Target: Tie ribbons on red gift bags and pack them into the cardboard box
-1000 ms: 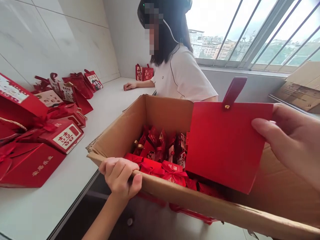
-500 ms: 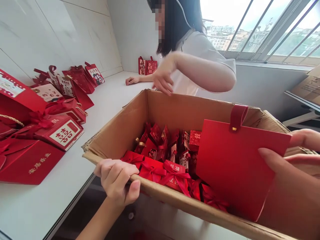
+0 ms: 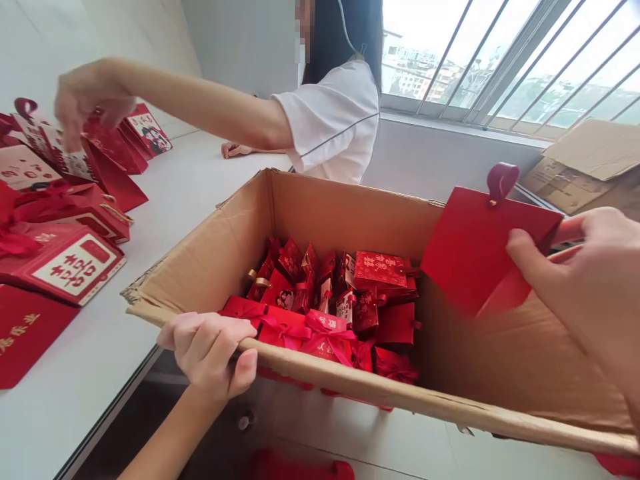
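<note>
With its fingers wrapped over the near rim, my left hand (image 3: 213, 350) grips a cardboard box (image 3: 350, 383). My right hand (image 3: 590, 267) is closed on the right side of a red gift box (image 3: 487, 250), thumb on its front face. That gift box has a dark red strap loop fixed with a gold stud, and it is tilted above the right part of the carton. Inside the carton, at the left and middle, lie several red gift boxes (image 3: 383, 270), some tied with red ribbon bows (image 3: 327, 337). Part of the carton's right end is hidden behind my right arm.
Across the carton a co-worker in a white shirt (image 3: 340, 127) reaches an arm (image 3: 200, 107) to the red gift boxes (image 3: 65, 267) on the white table (image 3: 173, 200). A barred window (image 3: 465, 67) is behind. Another cardboard box (image 3: 575, 167) stands at the back right.
My right hand has lifted the red gift box up and tilted it. The co-worker's arm has swung left to the gift boxes on the table. The view has shifted slightly; my left hand still grips the rim.
</note>
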`<state>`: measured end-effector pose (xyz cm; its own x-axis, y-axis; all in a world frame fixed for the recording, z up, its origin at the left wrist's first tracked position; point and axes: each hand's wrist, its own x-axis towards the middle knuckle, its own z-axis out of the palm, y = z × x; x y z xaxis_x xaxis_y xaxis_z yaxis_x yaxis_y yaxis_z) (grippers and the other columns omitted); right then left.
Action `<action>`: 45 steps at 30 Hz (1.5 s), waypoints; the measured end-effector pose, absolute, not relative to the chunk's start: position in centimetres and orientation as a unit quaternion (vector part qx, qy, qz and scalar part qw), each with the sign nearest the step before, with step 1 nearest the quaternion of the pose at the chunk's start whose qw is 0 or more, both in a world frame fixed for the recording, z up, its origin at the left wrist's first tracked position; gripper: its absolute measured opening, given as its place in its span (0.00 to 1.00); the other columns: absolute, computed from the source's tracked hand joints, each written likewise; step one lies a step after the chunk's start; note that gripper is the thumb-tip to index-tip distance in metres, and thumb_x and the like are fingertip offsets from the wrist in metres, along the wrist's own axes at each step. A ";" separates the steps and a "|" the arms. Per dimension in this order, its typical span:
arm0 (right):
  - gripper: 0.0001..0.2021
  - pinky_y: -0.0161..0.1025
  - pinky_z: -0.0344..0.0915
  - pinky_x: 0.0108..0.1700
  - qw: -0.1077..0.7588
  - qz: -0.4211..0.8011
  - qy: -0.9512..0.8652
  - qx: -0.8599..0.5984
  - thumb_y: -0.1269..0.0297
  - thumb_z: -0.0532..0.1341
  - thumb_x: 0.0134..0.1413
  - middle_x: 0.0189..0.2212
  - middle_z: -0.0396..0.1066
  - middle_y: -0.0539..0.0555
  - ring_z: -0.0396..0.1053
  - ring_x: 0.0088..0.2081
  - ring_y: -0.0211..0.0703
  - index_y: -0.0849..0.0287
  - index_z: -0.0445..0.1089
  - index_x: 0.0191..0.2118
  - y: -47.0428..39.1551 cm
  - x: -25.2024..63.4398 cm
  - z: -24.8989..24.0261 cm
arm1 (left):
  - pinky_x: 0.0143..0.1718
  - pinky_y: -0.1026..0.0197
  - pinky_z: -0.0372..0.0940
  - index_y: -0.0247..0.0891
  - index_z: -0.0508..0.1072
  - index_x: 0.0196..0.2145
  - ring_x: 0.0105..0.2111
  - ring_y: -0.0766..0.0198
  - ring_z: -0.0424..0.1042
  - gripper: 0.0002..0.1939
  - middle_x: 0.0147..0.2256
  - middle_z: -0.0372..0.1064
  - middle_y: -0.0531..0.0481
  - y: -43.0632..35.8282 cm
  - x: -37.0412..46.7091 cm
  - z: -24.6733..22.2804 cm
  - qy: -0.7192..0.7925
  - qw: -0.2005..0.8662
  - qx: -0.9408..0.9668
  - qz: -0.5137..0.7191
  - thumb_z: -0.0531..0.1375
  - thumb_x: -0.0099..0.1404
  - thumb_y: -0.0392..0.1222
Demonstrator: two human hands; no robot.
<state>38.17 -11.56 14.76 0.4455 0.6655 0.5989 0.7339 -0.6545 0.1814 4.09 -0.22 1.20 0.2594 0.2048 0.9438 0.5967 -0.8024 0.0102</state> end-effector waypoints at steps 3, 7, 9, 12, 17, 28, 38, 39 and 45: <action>0.14 0.39 0.50 0.24 0.023 -0.344 -0.372 -0.862 0.50 0.53 0.54 0.23 0.66 0.56 0.64 0.24 0.49 0.56 0.60 0.33 -11.1 37.3 15.7 | 0.33 0.53 0.51 0.41 0.68 0.25 0.25 0.58 0.61 0.14 0.19 0.67 0.48 0.0 4.0 1.2 -0.242 0.186 -0.771 -0.559 0.48 0.63 0.46; 0.15 0.36 0.50 0.24 -0.062 -0.273 -0.381 -0.881 0.50 0.54 0.55 0.20 0.64 0.54 0.65 0.24 0.50 0.57 0.60 0.34 -10.7 36.3 17.0 | 0.32 0.54 0.51 0.41 0.68 0.26 0.24 0.58 0.60 0.14 0.19 0.66 0.49 0.2 4.1 1.5 -0.222 0.191 -0.775 -0.559 0.48 0.63 0.45; 0.15 0.36 0.52 0.25 -0.108 -0.235 -0.407 -0.876 0.51 0.53 0.57 0.20 0.64 0.55 0.66 0.25 0.50 0.59 0.61 0.33 -10.2 36.6 17.4 | 0.31 0.54 0.51 0.41 0.68 0.26 0.24 0.58 0.60 0.14 0.19 0.66 0.49 0.2 4.1 1.5 -0.222 0.193 -0.775 -0.560 0.47 0.63 0.44; 0.15 0.38 0.55 0.27 -0.180 -0.123 -0.437 -0.873 0.54 0.53 0.57 0.21 0.67 0.58 0.68 0.27 0.49 0.60 0.63 0.26 -8.8 37.8 17.0 | 0.32 0.53 0.52 0.41 0.68 0.26 0.25 0.58 0.60 0.14 0.19 0.65 0.48 0.1 4.1 1.3 -0.237 0.191 -0.771 -0.560 0.47 0.63 0.45; 0.17 0.36 0.63 0.31 -0.184 0.124 -0.453 -0.864 0.65 0.54 0.55 0.17 0.69 0.56 0.69 0.19 0.41 0.61 0.62 0.16 -6.3 39.3 13.0 | 0.33 0.53 0.52 0.42 0.68 0.25 0.25 0.57 0.60 0.15 0.19 0.66 0.48 0.0 4.2 1.1 -0.245 0.193 -0.767 -0.561 0.47 0.63 0.45; 0.15 0.35 0.68 0.26 -0.201 0.172 -0.448 -0.854 0.66 0.55 0.57 0.14 0.69 0.54 0.69 0.15 0.41 0.62 0.67 0.20 -5.5 39.2 9.5 | 0.32 0.53 0.51 0.42 0.67 0.25 0.25 0.57 0.59 0.13 0.19 0.66 0.48 -0.1 4.5 1.5 -0.244 0.193 -0.756 -0.576 0.47 0.62 0.45; 0.15 0.36 0.67 0.26 -0.227 0.162 -0.444 -0.852 0.63 0.55 0.58 0.14 0.68 0.56 0.69 0.15 0.42 0.64 0.68 0.23 -5.9 40.2 7.6 | 0.34 0.52 0.51 0.42 0.67 0.25 0.25 0.58 0.60 0.15 0.19 0.66 0.48 0.1 4.7 1.0 -0.248 0.209 -0.746 -0.582 0.47 0.63 0.46; 0.15 0.36 0.67 0.26 -0.230 0.160 -0.443 -0.852 0.63 0.55 0.58 0.15 0.69 0.56 0.69 0.16 0.42 0.65 0.69 0.24 -5.9 40.2 7.4 | 0.34 0.52 0.51 0.42 0.68 0.25 0.25 0.58 0.60 0.15 0.19 0.66 0.48 0.1 4.7 1.0 -0.250 0.211 -0.744 -0.583 0.46 0.63 0.46; 0.15 0.45 0.67 0.38 -0.240 0.071 -0.460 -0.852 0.60 0.53 0.59 0.33 0.74 0.68 0.75 0.38 0.58 0.67 0.72 0.36 -6.0 39.7 7.8 | 0.33 0.52 0.51 0.41 0.68 0.25 0.25 0.58 0.59 0.14 0.18 0.65 0.48 0.2 4.7 1.0 -0.236 0.209 -0.746 -0.587 0.47 0.62 0.45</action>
